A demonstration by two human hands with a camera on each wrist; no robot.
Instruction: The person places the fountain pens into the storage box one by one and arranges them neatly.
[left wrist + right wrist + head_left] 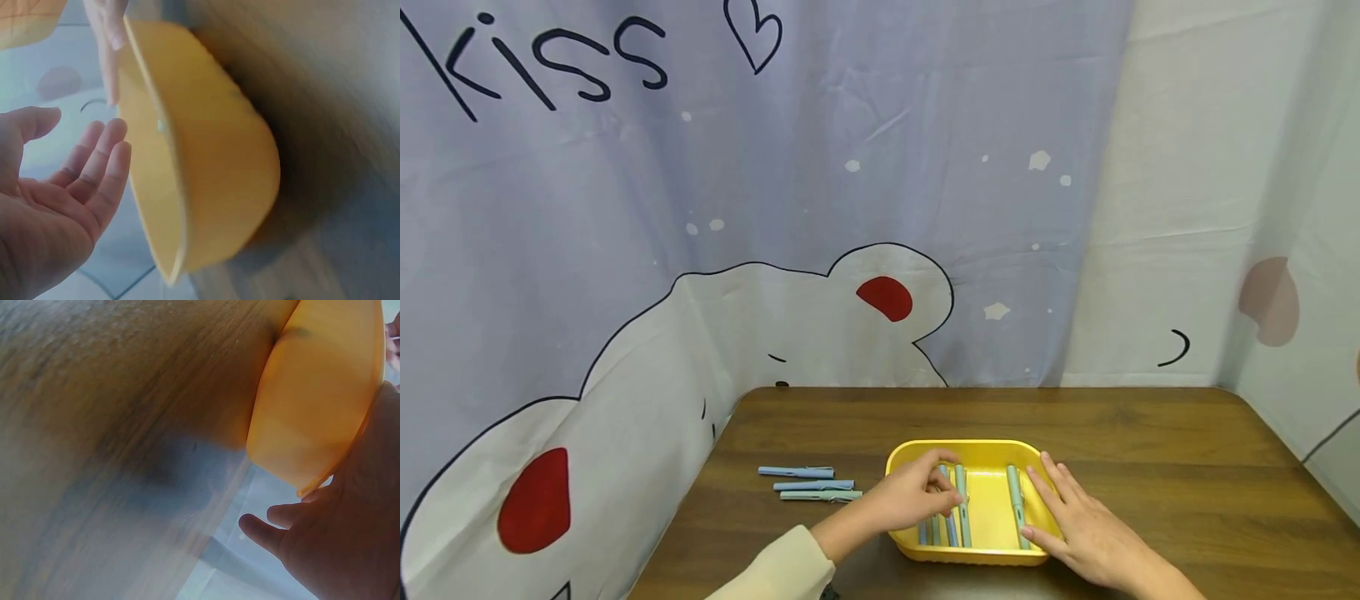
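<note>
A yellow plastic basket (992,557) stands on the table and holds several capped pens. Blue and green ones lie side by side in its left part, among them a green pen (962,508). Another green pen (1017,504) lies along the right side. Above the left part hovers my left hand (917,493), fingers loosely bent; in the left wrist view nothing is between the thumb and fingers. My right hand (1086,529) rests on the basket's right rim with its fingers extended. Part of the left-hand pens is hidden behind my left hand.
Left of the basket, two blue pens and a green pen (820,496) lie on the wooden table (1120,425). The upper blue pen (795,472) is farthest from me. A printed curtain (887,167) hangs behind the table and along its sides.
</note>
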